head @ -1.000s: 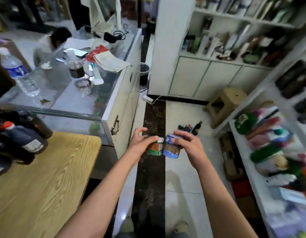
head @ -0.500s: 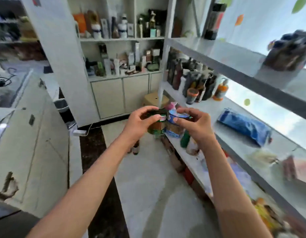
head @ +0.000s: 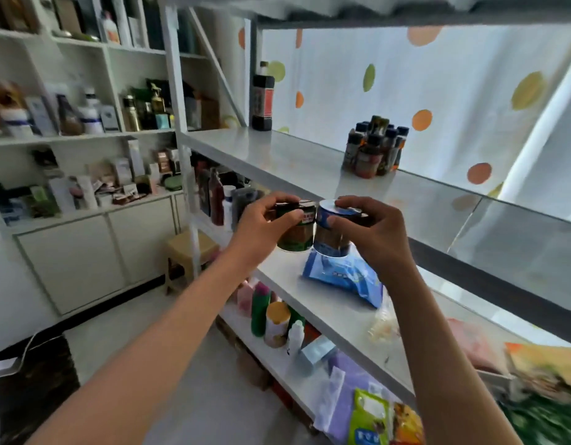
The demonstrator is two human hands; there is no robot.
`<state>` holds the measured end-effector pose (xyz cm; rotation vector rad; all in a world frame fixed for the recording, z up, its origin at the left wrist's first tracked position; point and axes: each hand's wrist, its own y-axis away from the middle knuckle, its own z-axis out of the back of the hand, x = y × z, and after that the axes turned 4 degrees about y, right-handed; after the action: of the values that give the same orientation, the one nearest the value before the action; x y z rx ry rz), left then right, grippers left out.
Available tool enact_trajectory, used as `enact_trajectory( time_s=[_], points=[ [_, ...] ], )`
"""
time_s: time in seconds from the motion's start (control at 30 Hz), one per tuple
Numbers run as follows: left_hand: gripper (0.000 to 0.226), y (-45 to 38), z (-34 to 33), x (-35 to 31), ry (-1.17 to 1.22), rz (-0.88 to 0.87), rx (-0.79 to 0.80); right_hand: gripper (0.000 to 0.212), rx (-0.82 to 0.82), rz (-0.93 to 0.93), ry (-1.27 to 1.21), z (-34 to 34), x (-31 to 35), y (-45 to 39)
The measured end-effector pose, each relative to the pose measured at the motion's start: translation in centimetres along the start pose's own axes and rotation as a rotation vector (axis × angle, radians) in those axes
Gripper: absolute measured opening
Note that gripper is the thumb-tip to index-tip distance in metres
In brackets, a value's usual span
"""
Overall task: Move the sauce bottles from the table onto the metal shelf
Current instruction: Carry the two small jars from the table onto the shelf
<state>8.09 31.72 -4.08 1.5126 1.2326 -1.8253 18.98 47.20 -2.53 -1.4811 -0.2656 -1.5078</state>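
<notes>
— Both jars have been raised since the earlier frame, up to the front edge of the white metal shelf (head: pixel 297 162).

— Noted. Green-labelled glass jar (head: pixel 295 234) is gripped by left hand (head: pixel 264 226); blue-lidded jar (head: pixel 330 232), touching it, is gripped by right hand (head: pixel 370 234).

Bright daylight comes through the dotted curtain (head: pixel 438 91) behind the metal shelf (head: pixel 277 155), whose pale top board carries a soft sheen and faint reflections of the curtain's dots. The wide-angle lens bends the uprights and boards toward the edges, and the lower right corner is smeared, probably by motion, so the packets (head: pixel 540 396) there cannot be read. The cabinet shelves (head: pixel 85 136) at left are dimmer and soft.
</notes>
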Motion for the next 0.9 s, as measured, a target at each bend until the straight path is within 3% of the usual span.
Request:
enact_trajectory(
  time_s=[0.43, 0.73, 0.9],
  points=[
    [0.031, -21.0, -4.6, 2.7, -0.108, -0.222, 0.195, 0.023, -0.398, 0.015, 0.316, 0.4, -4.1, -15.4],
    [0.037, -29.1, -6.9, 8.4, -0.142, -0.117, 0.315, 0.032, -0.464, -0.126, 0.574, -1.6, -8.6, -22.3],
    [0.036, -31.5, -8.3, 10.4, -0.085, -0.083, 0.361, 0.031, -0.533, -0.103, 0.668, -2.4, -10.8, -24.2]
  ],
)
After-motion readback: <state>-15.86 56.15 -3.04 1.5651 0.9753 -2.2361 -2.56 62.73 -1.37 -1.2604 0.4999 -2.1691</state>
